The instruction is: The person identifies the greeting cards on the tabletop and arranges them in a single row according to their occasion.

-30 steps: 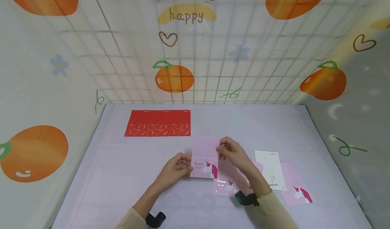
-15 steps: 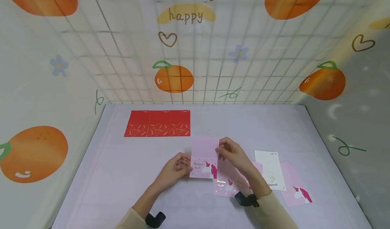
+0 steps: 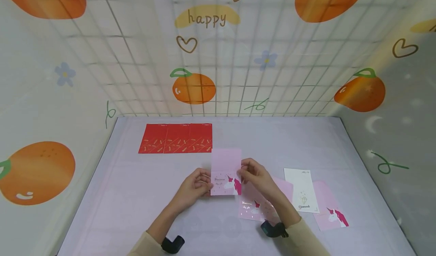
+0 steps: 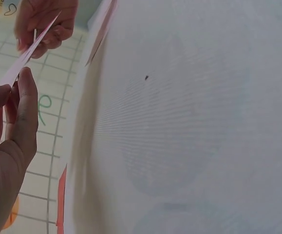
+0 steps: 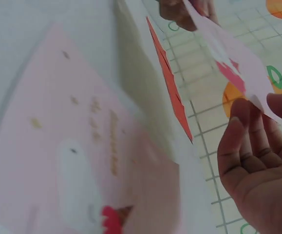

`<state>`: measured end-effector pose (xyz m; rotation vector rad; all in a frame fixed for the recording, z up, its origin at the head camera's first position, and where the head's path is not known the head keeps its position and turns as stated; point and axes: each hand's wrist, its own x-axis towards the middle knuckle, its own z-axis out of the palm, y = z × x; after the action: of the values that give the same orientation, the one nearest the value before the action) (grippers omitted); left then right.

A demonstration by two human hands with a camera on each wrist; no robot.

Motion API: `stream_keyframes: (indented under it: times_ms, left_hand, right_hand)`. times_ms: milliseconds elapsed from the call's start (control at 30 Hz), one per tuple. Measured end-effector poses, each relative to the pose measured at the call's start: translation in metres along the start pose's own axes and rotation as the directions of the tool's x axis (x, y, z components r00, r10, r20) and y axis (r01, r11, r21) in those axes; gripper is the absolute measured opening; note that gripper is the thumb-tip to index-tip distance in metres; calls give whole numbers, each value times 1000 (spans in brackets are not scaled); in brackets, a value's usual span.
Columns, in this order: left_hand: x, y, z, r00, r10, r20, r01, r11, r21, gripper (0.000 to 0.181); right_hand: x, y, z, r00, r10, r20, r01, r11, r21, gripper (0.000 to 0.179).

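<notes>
A pink card (image 3: pixel 226 161) with a white unicorn and small lettering on its lower half is held up over the table. A crosswise line parts that half from its plain upper half. My left hand (image 3: pixel 193 186) pinches the lower left edge between thumb and fingers, as the left wrist view also shows. On the opposite edge, my right hand (image 3: pixel 257 176) pinches the card near mid-height. Seen edge-on in the left wrist view, the card (image 4: pixel 31 53) stands tilted. Beneath my right forearm lies a larger pink unicorn sheet (image 3: pixel 249 207), partly covered by it.
To the right, a white card with a diamond drawing (image 3: pixel 301 190) overlaps another pink unicorn card (image 3: pixel 325 197). Three red envelope-like cards (image 3: pixel 175 138) lie side by side at the back left. A curtain printed with oranges (image 3: pixel 194 89) hangs behind the table.
Between my hands the card has come up a little and slightly left, facing me more squarely. My right hand has slid lower along its edge.
</notes>
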<state>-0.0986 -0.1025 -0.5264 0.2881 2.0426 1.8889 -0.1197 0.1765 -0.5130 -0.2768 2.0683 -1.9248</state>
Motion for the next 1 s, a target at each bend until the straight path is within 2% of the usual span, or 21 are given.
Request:
stream_keyframes:
  times_ms: [367, 1000]
  left_hand:
    - [0, 0, -5, 998, 18, -67, -19, 1000, -5, 32]
    - [-2, 1, -5, 996, 3, -88, -6, 999, -36, 33]
  right_hand:
    - [-5, 3, 9, 1000, -6, 21, 6, 1000, 24, 29]
    - [-5, 8, 12, 1000, -20, 20, 20, 1000, 17, 31]
